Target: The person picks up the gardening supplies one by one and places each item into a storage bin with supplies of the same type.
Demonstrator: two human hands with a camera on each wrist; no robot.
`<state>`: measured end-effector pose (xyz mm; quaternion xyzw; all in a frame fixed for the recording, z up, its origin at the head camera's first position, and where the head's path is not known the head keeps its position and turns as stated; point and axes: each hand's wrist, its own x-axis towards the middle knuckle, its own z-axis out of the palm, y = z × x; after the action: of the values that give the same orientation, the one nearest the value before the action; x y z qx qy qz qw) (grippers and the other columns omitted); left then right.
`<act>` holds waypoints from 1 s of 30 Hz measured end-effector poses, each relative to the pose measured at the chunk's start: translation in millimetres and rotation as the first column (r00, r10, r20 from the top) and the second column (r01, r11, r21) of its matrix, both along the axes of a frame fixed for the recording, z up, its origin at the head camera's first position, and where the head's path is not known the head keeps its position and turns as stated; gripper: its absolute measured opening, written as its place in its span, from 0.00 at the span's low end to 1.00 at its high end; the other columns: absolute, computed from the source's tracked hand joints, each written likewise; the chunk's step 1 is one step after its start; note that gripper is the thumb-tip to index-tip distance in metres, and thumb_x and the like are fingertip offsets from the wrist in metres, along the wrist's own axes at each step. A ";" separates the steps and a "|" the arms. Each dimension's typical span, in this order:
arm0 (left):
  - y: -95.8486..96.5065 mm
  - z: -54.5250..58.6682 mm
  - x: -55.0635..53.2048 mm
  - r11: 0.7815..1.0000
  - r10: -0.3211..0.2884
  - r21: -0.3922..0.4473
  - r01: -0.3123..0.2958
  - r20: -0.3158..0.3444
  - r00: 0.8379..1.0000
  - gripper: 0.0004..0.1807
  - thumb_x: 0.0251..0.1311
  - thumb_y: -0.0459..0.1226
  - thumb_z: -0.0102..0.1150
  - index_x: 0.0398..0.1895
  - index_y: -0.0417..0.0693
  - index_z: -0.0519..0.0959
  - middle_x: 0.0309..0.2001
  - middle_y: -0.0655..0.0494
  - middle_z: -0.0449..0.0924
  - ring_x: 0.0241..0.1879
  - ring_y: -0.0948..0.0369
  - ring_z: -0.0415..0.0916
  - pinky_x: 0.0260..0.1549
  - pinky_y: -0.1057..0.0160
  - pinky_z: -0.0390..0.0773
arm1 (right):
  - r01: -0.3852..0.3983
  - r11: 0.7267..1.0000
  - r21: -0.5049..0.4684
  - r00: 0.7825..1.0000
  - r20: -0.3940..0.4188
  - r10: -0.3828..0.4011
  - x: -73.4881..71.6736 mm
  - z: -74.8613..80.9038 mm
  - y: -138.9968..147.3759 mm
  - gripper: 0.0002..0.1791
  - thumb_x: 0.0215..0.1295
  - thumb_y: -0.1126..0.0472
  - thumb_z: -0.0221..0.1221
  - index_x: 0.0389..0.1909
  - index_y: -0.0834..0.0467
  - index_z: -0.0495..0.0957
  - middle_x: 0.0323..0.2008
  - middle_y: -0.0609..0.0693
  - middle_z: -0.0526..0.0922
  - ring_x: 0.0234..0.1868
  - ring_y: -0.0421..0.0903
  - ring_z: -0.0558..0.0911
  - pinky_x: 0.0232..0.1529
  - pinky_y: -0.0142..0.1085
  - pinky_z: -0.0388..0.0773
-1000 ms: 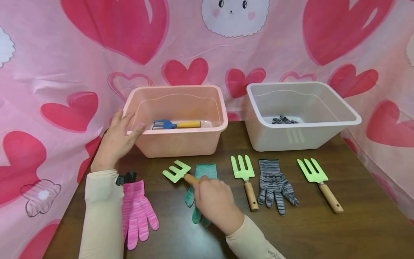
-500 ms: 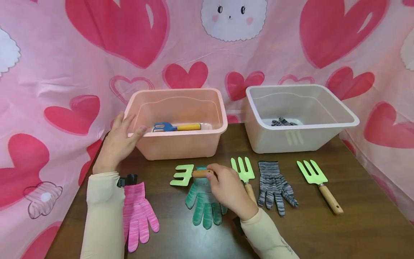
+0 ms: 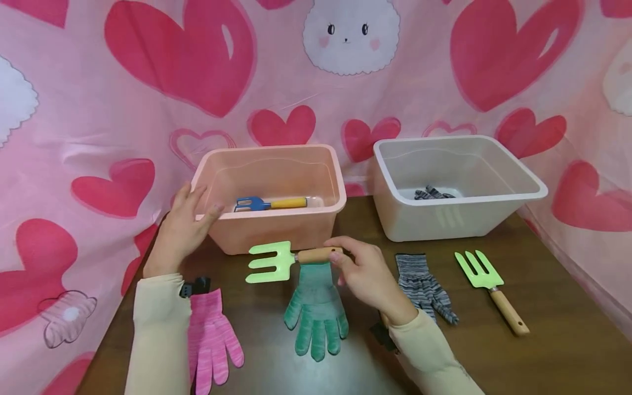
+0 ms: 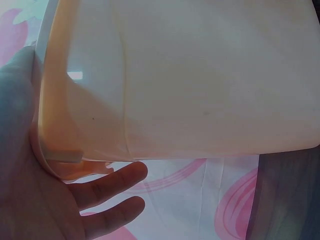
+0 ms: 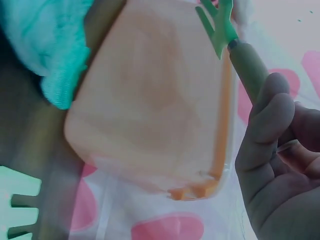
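My right hand (image 3: 372, 277) pinches the wooden handle end of a garden hand fork (image 3: 276, 262), its light green tines pointing left. The fork hangs over a green glove (image 3: 317, 315), level with the front of the peach bin (image 3: 276, 230). In the right wrist view, thumb and fingers meet on the handle (image 5: 248, 70). My left hand (image 3: 180, 230) rests at the peach bin's left front corner, touching the rim; in the left wrist view two of its fingers (image 4: 112, 185) extend loosely past the bin. Inside this bin lies a blue hand rake with a yellow handle (image 3: 271, 203).
A whitish bin (image 3: 459, 219) holding a grey-black glove (image 3: 433, 193) stands at right. On the table lie a pink glove (image 3: 212, 340), another grey-black glove (image 3: 419, 282) and another green fork (image 3: 491, 285). The right forearm hides a further fork, seen partly in the right wrist view.
The right hand has lifted the fork from over the green glove and moved right and up toward the peach bin; the tines have swung to point left. The left hand keeps its place.
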<state>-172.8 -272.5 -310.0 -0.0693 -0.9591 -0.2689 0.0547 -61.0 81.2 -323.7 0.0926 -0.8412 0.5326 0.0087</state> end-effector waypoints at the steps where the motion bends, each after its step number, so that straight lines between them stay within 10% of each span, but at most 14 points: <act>1: 0.0 -1.1 0.1 1.000 -0.007 0.002 0.007 -0.004 1.000 0.46 0.70 0.65 0.45 0.82 0.52 0.49 0.80 0.37 0.36 0.70 0.25 0.48 0.57 0.20 0.55 | 0.002 1.000 -0.014 1.000 0.005 -0.002 0.0 1.5 1.4 0.12 0.74 0.64 0.58 0.54 0.56 0.83 0.17 0.50 0.77 0.17 0.49 0.77 0.17 0.37 0.70; 13: -2.3 -10.1 3.0 1.000 -0.007 0.001 0.007 -0.030 1.000 0.45 0.70 0.63 0.46 0.81 0.50 0.51 0.79 0.35 0.39 0.69 0.25 0.50 0.57 0.21 0.56 | 0.006 0.973 -0.232 0.995 -0.100 -0.030 -14.0 17.7 15.5 0.12 0.74 0.68 0.56 0.53 0.61 0.82 0.28 0.57 0.77 0.19 0.57 0.78 0.18 0.38 0.78; 30: -6.5 -10.0 1.8 1.000 0.030 -0.001 -0.030 -0.015 0.999 0.46 0.69 0.65 0.45 0.82 0.51 0.51 0.80 0.36 0.38 0.70 0.25 0.49 0.56 0.20 0.56 | 0.027 0.963 -0.267 0.984 -0.160 -0.072 -89.6 37.0 3.3 0.13 0.74 0.70 0.55 0.54 0.67 0.80 0.28 0.63 0.77 0.17 0.54 0.78 0.18 0.34 0.79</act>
<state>-171.0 -279.0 -320.0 -0.0568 -0.9598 -0.2667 0.0659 -150.6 84.4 -286.7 0.1142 -0.7613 0.6295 0.1053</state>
